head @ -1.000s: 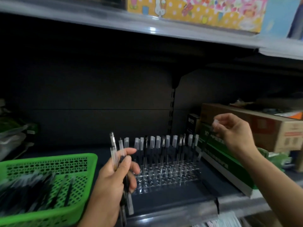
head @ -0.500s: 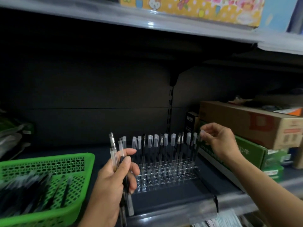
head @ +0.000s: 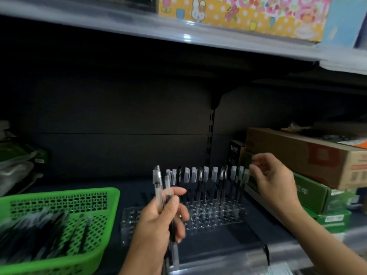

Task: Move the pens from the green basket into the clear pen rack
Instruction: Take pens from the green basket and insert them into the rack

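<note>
Gripping a bundle of pens [head: 158, 187] upright, the left hand [head: 156, 223] waits at lower centre, before the clear pen rack [head: 216, 215]. The right hand [head: 276, 181], fingers loosely curled, sits at the right end of the row of pens [head: 204, 175] standing along the rack's back; its fingertips [head: 255, 168] are just beside the last cap, and whether they pinch it cannot be told. The step looks like seating one pen in that row. Next, probably, the right hand takes another from the bundle and lowers it straight into a free hole. Many loose pens [head: 49, 225] lie in the green basket [head: 111, 192] at lower left, so plenty remains
</note>
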